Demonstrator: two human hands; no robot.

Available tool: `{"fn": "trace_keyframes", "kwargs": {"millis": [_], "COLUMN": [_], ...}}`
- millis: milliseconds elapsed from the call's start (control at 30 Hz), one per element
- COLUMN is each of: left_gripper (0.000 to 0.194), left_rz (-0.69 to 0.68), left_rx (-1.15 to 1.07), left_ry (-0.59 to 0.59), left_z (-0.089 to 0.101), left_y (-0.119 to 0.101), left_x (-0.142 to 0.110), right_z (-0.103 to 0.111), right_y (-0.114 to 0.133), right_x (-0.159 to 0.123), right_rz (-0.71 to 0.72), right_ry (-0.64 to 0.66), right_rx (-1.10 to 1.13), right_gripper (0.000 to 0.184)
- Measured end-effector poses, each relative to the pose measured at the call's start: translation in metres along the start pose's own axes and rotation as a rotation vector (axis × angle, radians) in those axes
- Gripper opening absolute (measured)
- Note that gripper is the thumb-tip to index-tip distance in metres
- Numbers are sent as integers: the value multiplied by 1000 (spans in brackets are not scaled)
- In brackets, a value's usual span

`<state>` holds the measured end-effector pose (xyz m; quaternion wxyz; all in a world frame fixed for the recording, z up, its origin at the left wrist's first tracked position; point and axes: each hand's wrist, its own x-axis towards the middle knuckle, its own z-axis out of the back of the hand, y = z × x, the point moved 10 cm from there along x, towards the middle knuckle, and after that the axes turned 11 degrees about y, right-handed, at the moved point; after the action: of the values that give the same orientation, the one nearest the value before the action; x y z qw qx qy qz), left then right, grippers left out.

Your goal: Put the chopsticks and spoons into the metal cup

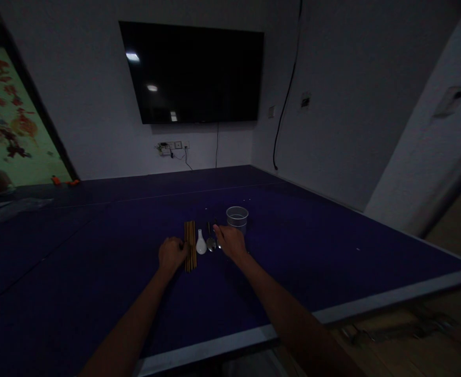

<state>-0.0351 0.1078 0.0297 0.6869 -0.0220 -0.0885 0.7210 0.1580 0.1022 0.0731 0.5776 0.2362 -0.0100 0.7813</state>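
Observation:
My left hand (pixel 171 254) rests on the table with its fingers curled, its fingertips against the left side of a bundle of wooden chopsticks (pixel 191 246). Whether anything is inside the curl is hidden. Right of the chopsticks lies a white soup spoon (pixel 201 246), bowl toward me. Beside it is a metal spoon (pixel 211 244), also bowl toward me. My right hand (pixel 232 242) is closed around a second metal spoon (pixel 219 244), mostly covered by the fingers. Just behind this hand stands a round silver metal cup (pixel 237 213), upright, its lower part partly covered.
The dark blue table (pixel 317 251) has a pale front edge. A television (pixel 199 73) hangs on the wall beyond, above sockets with cables (pixel 171 148). Clear plastic wrap (pixel 14 209) lies at the far left. The room is dim.

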Motion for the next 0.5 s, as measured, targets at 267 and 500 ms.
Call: {"fn": "trace_keyframes", "kwargs": {"millis": [267, 500], "left_gripper": [36, 37], "left_rz": [1, 6], "left_rx": [27, 30], "left_ry": [32, 68], "left_z": [-3, -6], "left_y": [-2, -1], "left_x": [1, 1], "right_z": [-1, 0], "right_y": [1, 1], "right_x": [0, 0], "right_rz": [10, 2], "right_ry": [5, 4], "right_rx": [-24, -3], "right_gripper": [52, 51]}}
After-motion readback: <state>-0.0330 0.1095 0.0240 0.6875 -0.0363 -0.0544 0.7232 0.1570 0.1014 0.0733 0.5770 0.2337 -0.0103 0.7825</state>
